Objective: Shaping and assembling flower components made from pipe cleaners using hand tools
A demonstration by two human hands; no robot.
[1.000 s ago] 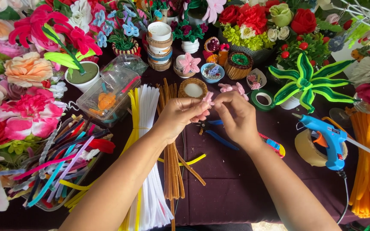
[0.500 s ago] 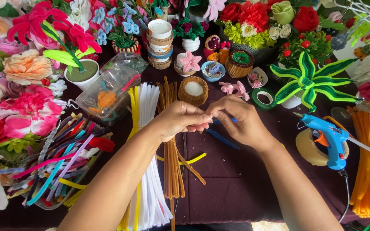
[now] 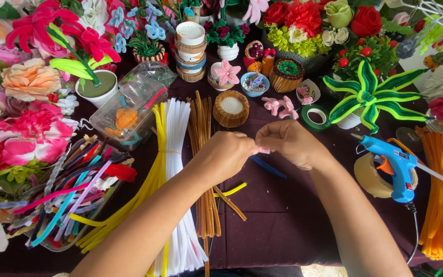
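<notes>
In the head view, the left hand (image 3: 226,156) and right hand (image 3: 290,143) have come lower and closer together than a second ago, when they worked higher up beside the small wooden bowl (image 3: 231,109). Both hands are now closed, fingertips pinching a small pink piece (image 3: 264,150) between them, held just above the dark bench (image 3: 283,215) beside the brown pipe cleaners (image 3: 203,149). Less of the pink piece shows than before, so the shaping looks further along; a blue strip (image 3: 267,167) lies just beneath the hands.
</notes>
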